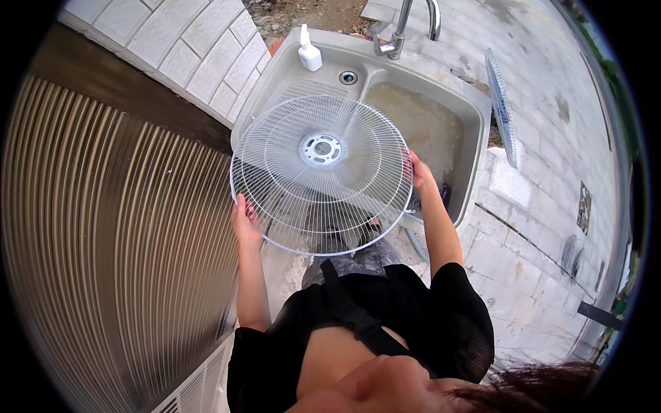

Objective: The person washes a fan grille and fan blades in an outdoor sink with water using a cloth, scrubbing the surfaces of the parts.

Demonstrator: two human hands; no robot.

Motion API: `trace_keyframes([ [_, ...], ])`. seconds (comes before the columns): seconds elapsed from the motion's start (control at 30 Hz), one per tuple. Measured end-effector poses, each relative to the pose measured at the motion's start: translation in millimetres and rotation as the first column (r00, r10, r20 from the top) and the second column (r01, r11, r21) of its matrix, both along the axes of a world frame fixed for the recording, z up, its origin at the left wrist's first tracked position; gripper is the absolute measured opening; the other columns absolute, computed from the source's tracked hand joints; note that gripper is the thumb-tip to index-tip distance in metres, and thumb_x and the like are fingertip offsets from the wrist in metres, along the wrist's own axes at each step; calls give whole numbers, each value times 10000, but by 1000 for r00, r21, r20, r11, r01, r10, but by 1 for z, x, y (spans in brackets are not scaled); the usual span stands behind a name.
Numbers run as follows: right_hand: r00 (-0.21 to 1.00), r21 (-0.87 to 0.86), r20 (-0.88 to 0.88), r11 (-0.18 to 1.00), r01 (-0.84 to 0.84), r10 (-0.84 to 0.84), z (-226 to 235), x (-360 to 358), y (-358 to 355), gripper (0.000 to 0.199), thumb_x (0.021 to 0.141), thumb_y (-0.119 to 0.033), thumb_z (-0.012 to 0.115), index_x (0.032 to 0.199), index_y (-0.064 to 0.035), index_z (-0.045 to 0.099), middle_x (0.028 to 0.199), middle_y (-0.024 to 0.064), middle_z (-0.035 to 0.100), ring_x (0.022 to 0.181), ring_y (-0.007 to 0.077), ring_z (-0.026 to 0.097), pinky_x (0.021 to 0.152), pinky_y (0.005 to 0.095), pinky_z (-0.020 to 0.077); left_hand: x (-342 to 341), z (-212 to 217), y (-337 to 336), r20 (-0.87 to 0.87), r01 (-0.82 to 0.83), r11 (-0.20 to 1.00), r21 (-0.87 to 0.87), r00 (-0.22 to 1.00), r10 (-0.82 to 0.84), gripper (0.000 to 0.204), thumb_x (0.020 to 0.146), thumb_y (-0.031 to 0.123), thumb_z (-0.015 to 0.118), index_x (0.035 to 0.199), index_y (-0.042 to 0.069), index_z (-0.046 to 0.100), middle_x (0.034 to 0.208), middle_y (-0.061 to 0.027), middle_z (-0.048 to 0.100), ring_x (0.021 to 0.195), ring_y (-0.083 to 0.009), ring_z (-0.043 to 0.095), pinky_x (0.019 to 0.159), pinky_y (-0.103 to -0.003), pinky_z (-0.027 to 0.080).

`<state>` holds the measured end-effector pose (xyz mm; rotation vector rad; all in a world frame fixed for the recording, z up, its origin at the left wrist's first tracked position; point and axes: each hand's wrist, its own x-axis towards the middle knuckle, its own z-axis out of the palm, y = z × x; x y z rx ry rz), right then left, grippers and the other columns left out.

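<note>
Between my two hands I hold a round white wire fan grille [303, 199], with a slotted ring at its centre. My left hand [246, 219] grips its rim at the near left, thumb on top. On the far right side of the rim, my right hand [418, 172] is closed round the edge. The grille covers the near left part of a grey double sink [475, 138]. Cloudy brownish water [427, 124] stands in the sink's right basin. Some dark thing lies at that basin's near corner, too small to make out.
A white spray bottle [310, 56] stands on the sink's far left. Behind the sink rises a chrome faucet [391, 47]. Another fan grille [501, 107] leans upright by the sink's right edge. To my left is a ribbed brown shutter [124, 227]; stone paving [530, 255] spreads to the right.
</note>
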<state>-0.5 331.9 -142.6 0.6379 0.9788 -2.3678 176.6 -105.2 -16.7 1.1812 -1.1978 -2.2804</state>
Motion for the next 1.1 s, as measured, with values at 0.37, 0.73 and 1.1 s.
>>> trace_keyframes([
  [0.37,702,989,137,-141,-53,699,-42,-45,94,350,904,-230,448,1227,-107,507,1022,135,620,945,290,589,841,371,456,-39,-17,99,64,-65,971,-230,995,82,171,818,254,669,819,126,556,641,56,453,471,-7,373,380,-138,264],
  [0.73,-62,864,487,-491,-108,871,-81,-4,121,540,825,-216,507,1336,-106,372,1341,207,379,1266,318,335,1009,390,337,-28,-24,131,29,-144,963,-229,988,155,138,835,237,645,853,117,578,735,44,542,648,-46,494,556,-182,394],
  [1.1,927,984,69,125,-123,367,-67,-58,159,381,730,-119,533,1092,-2,563,979,173,630,842,250,615,769,337,477,-12,-50,150,101,81,967,-240,993,-58,405,778,249,706,1078,100,476,952,-49,557,839,-135,543,730,-276,439],
])
